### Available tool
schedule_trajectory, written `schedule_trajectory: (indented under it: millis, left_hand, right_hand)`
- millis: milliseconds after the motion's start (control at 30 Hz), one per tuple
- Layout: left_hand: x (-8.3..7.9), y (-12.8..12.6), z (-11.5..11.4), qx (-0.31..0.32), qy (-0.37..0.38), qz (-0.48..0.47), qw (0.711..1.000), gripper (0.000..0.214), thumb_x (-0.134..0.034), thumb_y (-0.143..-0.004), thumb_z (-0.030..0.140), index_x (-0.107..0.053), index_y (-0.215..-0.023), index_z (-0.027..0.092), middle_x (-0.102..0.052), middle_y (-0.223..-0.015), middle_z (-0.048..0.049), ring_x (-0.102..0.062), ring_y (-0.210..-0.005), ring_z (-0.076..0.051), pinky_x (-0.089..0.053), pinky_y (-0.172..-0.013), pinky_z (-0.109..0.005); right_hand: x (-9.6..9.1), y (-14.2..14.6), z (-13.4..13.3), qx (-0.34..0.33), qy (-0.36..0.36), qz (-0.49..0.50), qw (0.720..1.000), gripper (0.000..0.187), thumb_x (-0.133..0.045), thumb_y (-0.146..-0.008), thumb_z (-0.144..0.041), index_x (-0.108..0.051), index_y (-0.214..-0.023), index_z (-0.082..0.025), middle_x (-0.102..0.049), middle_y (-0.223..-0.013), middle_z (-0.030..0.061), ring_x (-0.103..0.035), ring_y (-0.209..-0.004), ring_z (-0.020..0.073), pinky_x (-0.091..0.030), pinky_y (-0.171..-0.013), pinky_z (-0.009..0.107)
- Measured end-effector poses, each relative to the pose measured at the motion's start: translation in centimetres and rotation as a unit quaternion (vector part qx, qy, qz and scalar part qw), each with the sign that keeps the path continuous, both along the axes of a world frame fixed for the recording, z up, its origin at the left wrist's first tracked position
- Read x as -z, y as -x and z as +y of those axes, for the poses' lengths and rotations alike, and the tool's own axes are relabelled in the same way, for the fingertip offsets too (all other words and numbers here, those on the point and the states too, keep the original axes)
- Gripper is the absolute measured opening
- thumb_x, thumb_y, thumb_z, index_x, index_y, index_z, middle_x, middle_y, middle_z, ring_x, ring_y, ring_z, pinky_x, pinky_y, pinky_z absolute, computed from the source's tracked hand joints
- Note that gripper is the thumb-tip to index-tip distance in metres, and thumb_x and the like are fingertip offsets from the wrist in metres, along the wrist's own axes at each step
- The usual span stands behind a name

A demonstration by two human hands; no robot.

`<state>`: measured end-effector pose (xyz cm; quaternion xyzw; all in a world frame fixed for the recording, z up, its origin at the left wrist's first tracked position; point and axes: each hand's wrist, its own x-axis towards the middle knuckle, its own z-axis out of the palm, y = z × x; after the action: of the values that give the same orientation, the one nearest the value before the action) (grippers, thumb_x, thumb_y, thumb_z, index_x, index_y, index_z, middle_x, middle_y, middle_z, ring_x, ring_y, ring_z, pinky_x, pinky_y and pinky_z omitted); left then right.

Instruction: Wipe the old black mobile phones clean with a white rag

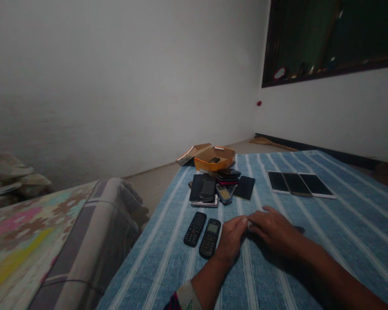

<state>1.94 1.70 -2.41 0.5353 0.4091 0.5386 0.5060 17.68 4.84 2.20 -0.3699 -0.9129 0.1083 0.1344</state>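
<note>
My left hand (233,236) and my right hand (271,226) meet above the blue striped cloth, fingers closed together. A small whitish bit shows between them, mostly hidden by the fingers, so its kind is unclear. Just left of my left hand lie two black keypad phones, one with a lit-looking grey screen (210,238) and one with a dark screen (195,229). The edge of a dark object (299,229) shows beyond my right wrist, the rest of it covered.
Farther back is a pile of phones, among them a blue keypad phone (224,193) and a black smartphone (208,189). Behind it stands an open orange box (213,165). Three flat screens (296,184) lie side by side at right. A flowered cover (22,228) lies left.
</note>
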Motion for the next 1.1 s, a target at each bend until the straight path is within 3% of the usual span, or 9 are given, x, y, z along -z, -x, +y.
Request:
schedule_trajectory:
  millis: [167,367,500,700,833,967,1100]
  left_hand:
    - [-0.2,0.0,-0.1,-0.015,-0.001,0.029,0.999,0.042,-0.052,-0.091,0.048,-0.075,-0.090,0.012,-0.070,-0.083,-0.0063,-0.060,-0.082,-0.020,-0.045,-0.080,-0.031]
    - [-0.2,0.1,-0.1,-0.019,0.007,0.038,0.999,0.042,-0.051,-0.091,0.048,-0.075,-0.091,0.013,-0.070,-0.083,-0.0066,-0.059,-0.082,-0.021,-0.043,-0.079,-0.031]
    - [-0.3,0.1,0.0,-0.023,0.010,0.037,0.999,0.043,-0.053,-0.090,0.050,-0.075,-0.094,0.013,-0.071,-0.084,-0.0069,-0.060,-0.083,-0.021,-0.044,-0.079,-0.031]
    - [-1.0,-0.2,-0.2,0.003,-0.013,0.010,1.000,0.043,-0.051,-0.092,0.047,-0.073,-0.109,0.014,-0.073,-0.102,-0.0090,-0.063,-0.096,-0.024,-0.045,-0.093,-0.035]
    - [-0.8,-0.3,-0.2,0.010,-0.021,-0.016,1.000,0.040,-0.053,-0.092,0.042,-0.070,-0.116,0.015,-0.072,-0.114,-0.0099,-0.062,-0.108,-0.026,-0.041,-0.103,-0.040]
    - [0.1,-0.3,0.2,-0.057,0.015,-0.036,0.998,0.042,-0.065,-0.084,0.039,-0.068,-0.120,0.017,-0.066,-0.126,-0.0108,-0.057,-0.121,-0.029,-0.036,-0.109,-0.043]
    - [0.4,-0.1,0.4,-0.067,0.039,-0.065,0.995,0.040,-0.071,-0.078,0.038,-0.072,-0.112,0.016,-0.072,-0.114,-0.0115,-0.065,-0.106,-0.027,-0.046,-0.097,-0.039]
  right_hand:
    - [-1.1,-0.6,0.0,0.010,0.018,-0.027,0.999,0.021,-0.046,-0.091,-0.016,-0.066,-0.087,-0.020,-0.069,-0.085,0.0062,-0.061,-0.081,0.0206,-0.038,-0.083,0.036]
    - [-2.1,-2.0,0.6,0.007,0.052,-0.040,0.998,0.024,-0.046,-0.089,-0.020,-0.064,-0.074,-0.020,-0.068,-0.075,0.0050,-0.060,-0.069,0.0188,-0.033,-0.061,0.028]
    - [-1.9,-2.2,0.7,-0.002,0.074,-0.015,0.997,0.022,-0.046,-0.088,-0.018,-0.066,-0.079,-0.019,-0.070,-0.081,0.0060,-0.062,-0.072,0.0186,-0.037,-0.063,0.027]
    - [-0.9,-1.1,0.3,-0.016,0.063,0.029,0.997,0.029,-0.044,-0.090,-0.017,-0.066,-0.109,-0.020,-0.071,-0.104,0.0089,-0.063,-0.093,0.0232,-0.042,-0.082,0.032]
    - [-0.1,-0.2,0.2,-0.025,0.050,0.063,0.996,0.027,-0.043,-0.092,-0.018,-0.064,-0.109,-0.019,-0.070,-0.104,0.0095,-0.062,-0.097,0.0236,-0.042,-0.086,0.034]
    - [0.5,0.1,0.1,-0.010,0.015,0.075,0.997,0.022,-0.045,-0.091,-0.018,-0.063,-0.105,-0.019,-0.070,-0.098,0.0083,-0.062,-0.091,0.0222,-0.043,-0.083,0.034]
    - [0.5,0.1,0.0,0.009,0.001,0.060,0.998,0.019,-0.047,-0.092,-0.019,-0.063,-0.099,-0.019,-0.070,-0.092,0.0067,-0.062,-0.084,0.0211,-0.042,-0.078,0.033]
